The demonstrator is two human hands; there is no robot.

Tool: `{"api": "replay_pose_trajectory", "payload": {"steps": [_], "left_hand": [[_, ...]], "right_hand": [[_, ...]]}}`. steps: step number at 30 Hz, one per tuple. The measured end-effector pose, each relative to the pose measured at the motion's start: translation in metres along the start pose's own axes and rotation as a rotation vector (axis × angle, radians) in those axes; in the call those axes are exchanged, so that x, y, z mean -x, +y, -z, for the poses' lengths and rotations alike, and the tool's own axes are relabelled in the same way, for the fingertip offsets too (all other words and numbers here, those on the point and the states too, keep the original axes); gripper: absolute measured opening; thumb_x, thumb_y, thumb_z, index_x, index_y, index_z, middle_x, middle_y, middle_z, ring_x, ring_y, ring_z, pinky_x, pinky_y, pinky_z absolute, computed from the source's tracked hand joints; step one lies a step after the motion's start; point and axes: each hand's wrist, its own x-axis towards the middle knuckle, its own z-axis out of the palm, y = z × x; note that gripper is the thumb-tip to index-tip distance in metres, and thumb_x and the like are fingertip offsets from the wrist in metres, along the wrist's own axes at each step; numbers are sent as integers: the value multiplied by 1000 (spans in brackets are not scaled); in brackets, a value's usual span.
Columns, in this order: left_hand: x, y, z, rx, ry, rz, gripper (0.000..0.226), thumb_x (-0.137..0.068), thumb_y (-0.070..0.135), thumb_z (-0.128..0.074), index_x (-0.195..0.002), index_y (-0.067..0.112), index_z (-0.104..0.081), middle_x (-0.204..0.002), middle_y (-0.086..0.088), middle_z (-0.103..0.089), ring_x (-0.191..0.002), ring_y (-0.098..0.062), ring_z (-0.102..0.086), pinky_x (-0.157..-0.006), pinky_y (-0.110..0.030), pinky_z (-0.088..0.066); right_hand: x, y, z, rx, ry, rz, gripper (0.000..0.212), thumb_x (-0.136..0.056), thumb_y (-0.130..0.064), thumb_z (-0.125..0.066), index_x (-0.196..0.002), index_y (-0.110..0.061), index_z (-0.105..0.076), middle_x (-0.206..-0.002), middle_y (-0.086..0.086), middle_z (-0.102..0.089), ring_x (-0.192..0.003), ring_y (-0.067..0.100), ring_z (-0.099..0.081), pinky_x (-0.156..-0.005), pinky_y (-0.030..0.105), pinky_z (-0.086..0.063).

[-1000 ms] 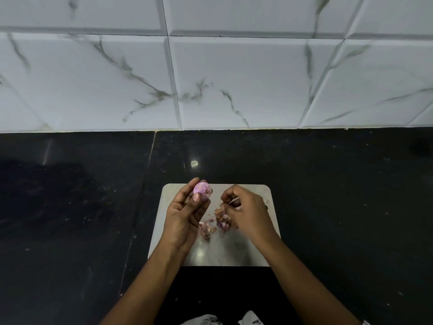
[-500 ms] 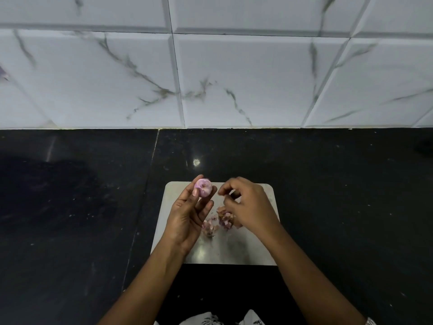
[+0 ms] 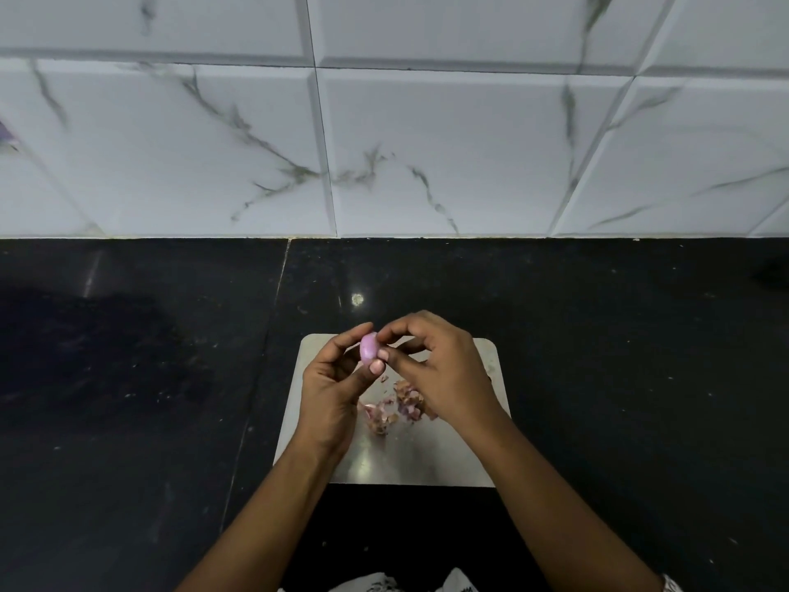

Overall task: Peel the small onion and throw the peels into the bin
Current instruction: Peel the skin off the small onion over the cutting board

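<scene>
A small pink-purple onion (image 3: pixel 368 347) is held up above the far edge of a steel cutting board (image 3: pixel 469 455). My left hand (image 3: pixel 333 386) grips it between thumb and fingers. My right hand (image 3: pixel 439 369) has its fingertips pinched against the onion's right side, thumb under and forefinger over it. A small heap of papery onion peels (image 3: pixel 397 410) lies on the board just below both hands. No bin shows in this view.
The board rests on a black stone counter (image 3: pixel 619 356), with a seam running down left of the board. A white marble-patterned tiled wall (image 3: pixel 427 143) stands behind. A dark shape sits at the counter's far right edge (image 3: pixel 770 275).
My right hand rose from the peel heap and closed in on the onion. My left hand turned the onion, which now shows its smooth side.
</scene>
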Motion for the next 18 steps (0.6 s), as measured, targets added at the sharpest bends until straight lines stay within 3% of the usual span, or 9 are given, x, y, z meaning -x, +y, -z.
{"api": "replay_pose_trajectory", "payload": {"steps": [5,9,14,18], "left_hand": [[0,1,3,-52,1,-16,39,-52,19,-77,-90,30,-75,-94,1,-73,-98,-17,-67,-77,-24,-53],[0,1,2,-89,-20,-32,37,-52,20,-77,-87,31,-76,-89,6,-73,-95,-15,-67,-78,-25,-54],[-1,1,0,-84,-33,-27,47,-44,26,-87,-90,27,-76,-91,3,-71,-96,-18,-67,-78,-27,-54],[1,1,-2,-32,-20,4,50,-43,31,-90,-91,25,-77,-96,-3,-73,-97,-20,-68,-78,-27,-55]], "right_hand": [[-3,-1,5,24,-59,2,13,-80,-21,-71,-92,-22,-66,-95,-11,-61,-86,1,-58,-69,7,-46],[-8,-4,12,-11,-154,-82,12,-79,-23,-71,-86,-28,-62,-95,-13,-61,-87,7,-62,-73,23,-54],[-16,-5,21,22,-277,-115,9,-82,-27,-68,-85,-31,-61,-87,-18,-60,-83,5,-60,-73,22,-50],[-17,-3,20,26,-331,-93,7,-83,-32,-64,-87,-28,-60,-88,-12,-61,-85,7,-59,-75,29,-53]]}}
